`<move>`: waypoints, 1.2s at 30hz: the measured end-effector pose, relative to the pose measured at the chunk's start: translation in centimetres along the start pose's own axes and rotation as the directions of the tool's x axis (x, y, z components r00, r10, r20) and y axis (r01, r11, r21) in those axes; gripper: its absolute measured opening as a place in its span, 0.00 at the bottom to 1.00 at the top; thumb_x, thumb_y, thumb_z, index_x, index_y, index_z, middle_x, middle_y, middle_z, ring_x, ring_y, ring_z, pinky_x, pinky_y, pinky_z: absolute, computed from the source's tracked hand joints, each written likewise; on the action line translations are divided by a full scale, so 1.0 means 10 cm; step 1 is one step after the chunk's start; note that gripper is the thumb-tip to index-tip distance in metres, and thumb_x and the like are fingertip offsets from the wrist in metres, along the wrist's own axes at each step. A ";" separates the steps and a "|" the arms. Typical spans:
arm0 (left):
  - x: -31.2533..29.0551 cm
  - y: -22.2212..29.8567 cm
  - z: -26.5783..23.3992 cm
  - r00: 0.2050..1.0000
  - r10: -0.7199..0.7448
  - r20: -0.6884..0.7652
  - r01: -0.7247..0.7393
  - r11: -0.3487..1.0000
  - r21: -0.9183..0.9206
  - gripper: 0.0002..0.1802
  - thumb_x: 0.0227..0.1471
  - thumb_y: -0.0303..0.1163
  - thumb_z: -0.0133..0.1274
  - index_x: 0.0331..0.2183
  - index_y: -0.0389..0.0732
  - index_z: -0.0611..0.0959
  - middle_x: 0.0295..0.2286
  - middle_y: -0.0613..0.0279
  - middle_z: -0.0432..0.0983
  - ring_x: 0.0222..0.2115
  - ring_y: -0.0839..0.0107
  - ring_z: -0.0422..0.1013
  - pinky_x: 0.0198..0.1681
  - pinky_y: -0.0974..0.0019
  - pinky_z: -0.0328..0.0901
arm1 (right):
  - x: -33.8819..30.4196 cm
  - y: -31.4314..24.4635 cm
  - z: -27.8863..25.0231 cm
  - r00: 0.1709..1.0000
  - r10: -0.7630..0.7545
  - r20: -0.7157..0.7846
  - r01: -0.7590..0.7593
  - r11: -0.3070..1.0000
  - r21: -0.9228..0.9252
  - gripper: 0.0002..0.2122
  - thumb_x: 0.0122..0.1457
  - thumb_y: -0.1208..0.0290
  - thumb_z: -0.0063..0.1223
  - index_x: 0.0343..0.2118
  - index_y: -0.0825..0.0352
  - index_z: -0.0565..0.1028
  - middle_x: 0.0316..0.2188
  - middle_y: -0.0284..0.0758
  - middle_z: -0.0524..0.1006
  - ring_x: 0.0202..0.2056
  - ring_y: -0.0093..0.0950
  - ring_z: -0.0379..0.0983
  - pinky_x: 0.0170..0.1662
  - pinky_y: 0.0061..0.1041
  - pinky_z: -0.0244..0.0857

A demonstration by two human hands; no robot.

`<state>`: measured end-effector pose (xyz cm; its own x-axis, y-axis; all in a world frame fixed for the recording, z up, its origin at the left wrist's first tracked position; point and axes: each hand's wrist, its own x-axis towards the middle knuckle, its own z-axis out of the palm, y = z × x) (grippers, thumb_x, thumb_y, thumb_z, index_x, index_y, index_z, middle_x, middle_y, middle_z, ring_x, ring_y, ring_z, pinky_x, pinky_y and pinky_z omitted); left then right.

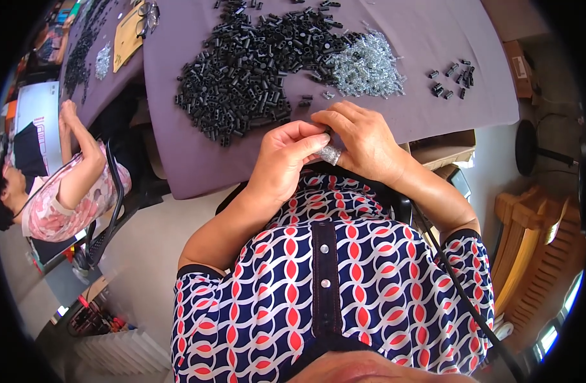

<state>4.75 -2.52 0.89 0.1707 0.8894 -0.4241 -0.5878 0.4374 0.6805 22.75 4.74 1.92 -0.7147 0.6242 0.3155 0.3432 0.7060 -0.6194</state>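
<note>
My left hand (283,153) and my right hand (366,137) meet at the near edge of the table, fingers closed together. Between their fingertips a small dark piece (329,133) shows, mostly covered; it looks like one of the black plastic pieces. Against my right hand, below the fingertips, sits a silvery, see-through clump (330,154), whose exact kind I cannot make out. Just beyond my hands lies a large heap of short black tubular plastic pieces (242,83). A smaller heap of tiny clear pieces (368,67) adjoins it on the right.
Several black pieces (452,80) lie apart on the purple tablecloth (427,38) at the right. At the left, a seated person (76,191) works at another table holding similar heaps, glasses (146,19) and a brown envelope (126,38). Wooden furniture (529,249) stands right; a cable (459,287) crosses my body.
</note>
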 end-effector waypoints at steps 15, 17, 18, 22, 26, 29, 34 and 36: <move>-0.06 -0.04 0.05 0.983 -0.143 0.119 0.169 0.953 -0.250 0.10 0.60 0.27 0.54 0.41 0.31 0.83 0.36 0.56 0.81 0.39 0.67 0.77 0.47 0.62 0.72 | -0.14 0.09 0.03 0.990 -0.139 -0.003 0.139 0.989 0.059 0.20 0.49 0.65 0.63 0.44 0.71 0.75 0.33 0.41 0.76 0.34 0.42 0.75 0.36 0.36 0.71; -0.07 -0.04 0.08 0.983 -0.168 0.078 0.177 0.975 -0.134 0.09 0.61 0.26 0.53 0.39 0.30 0.83 0.36 0.59 0.80 0.37 0.70 0.76 0.45 0.65 0.71 | -0.15 0.06 0.00 0.989 -0.149 -0.018 0.149 0.988 0.032 0.21 0.47 0.65 0.65 0.42 0.71 0.75 0.33 0.38 0.77 0.34 0.38 0.76 0.36 0.35 0.71; -0.08 0.01 0.08 0.998 -0.007 0.066 -0.010 0.968 0.249 0.08 0.61 0.26 0.54 0.39 0.31 0.83 0.36 0.60 0.80 0.37 0.70 0.76 0.44 0.66 0.70 | -0.16 0.07 -0.03 0.985 -0.159 -0.065 0.157 0.987 -0.037 0.21 0.48 0.65 0.65 0.43 0.70 0.75 0.37 0.38 0.78 0.37 0.39 0.76 0.40 0.36 0.72; 0.09 0.31 -0.01 0.700 0.643 0.310 -0.440 0.046 0.897 0.09 0.52 0.26 0.60 0.38 0.37 0.83 0.36 0.55 0.78 0.38 0.56 0.74 0.43 0.60 0.68 | -0.34 0.31 -0.30 0.960 0.062 -0.274 -0.169 0.908 -0.384 0.25 0.49 0.65 0.67 0.53 0.59 0.76 0.59 0.40 0.70 0.61 0.45 0.62 0.63 0.44 0.57; 0.30 0.39 -0.11 0.647 0.588 0.486 -0.417 -0.261 0.871 0.11 0.50 0.28 0.61 0.38 0.40 0.83 0.34 0.59 0.76 0.35 0.56 0.71 0.40 0.56 0.67 | -0.58 0.75 -0.57 0.872 0.263 -0.414 -0.468 0.698 -0.542 0.27 0.52 0.70 0.66 0.57 0.61 0.73 0.65 0.41 0.61 0.69 0.48 0.47 0.68 0.47 0.49; 0.48 0.39 -0.13 0.681 0.487 0.547 -0.373 -0.412 0.831 0.07 0.50 0.26 0.60 0.35 0.40 0.84 0.32 0.59 0.76 0.35 0.57 0.71 0.39 0.57 0.67 | -0.71 0.92 -0.68 0.852 0.331 -0.405 -0.518 0.644 -0.563 0.27 0.52 0.71 0.65 0.57 0.62 0.73 0.65 0.40 0.61 0.69 0.47 0.46 0.68 0.47 0.47; 0.54 0.37 -0.19 0.715 0.446 0.538 -0.368 -0.414 0.833 0.05 0.50 0.27 0.60 0.32 0.41 0.83 0.31 0.62 0.75 0.35 0.59 0.71 0.39 0.58 0.66 | -0.64 0.80 -0.55 0.878 0.241 -0.413 -0.430 0.778 -0.459 0.30 0.47 0.74 0.65 0.57 0.55 0.74 0.65 0.39 0.62 0.69 0.49 0.47 0.68 0.52 0.48; 0.53 0.38 -0.18 0.728 0.434 0.531 -0.370 -0.403 0.837 0.04 0.49 0.29 0.60 0.31 0.43 0.83 0.31 0.64 0.75 0.36 0.60 0.71 0.39 0.58 0.65 | -0.53 0.61 -0.44 0.959 0.134 -0.251 -0.237 0.863 -0.446 0.30 0.46 0.73 0.66 0.57 0.53 0.75 0.66 0.39 0.61 0.69 0.49 0.47 0.67 0.56 0.46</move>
<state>1.99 3.57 0.16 0.2887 0.9079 0.3040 0.8356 -0.3939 0.3829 31.33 7.16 -0.36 -0.4866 0.7767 0.3998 0.7375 0.6106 -0.2885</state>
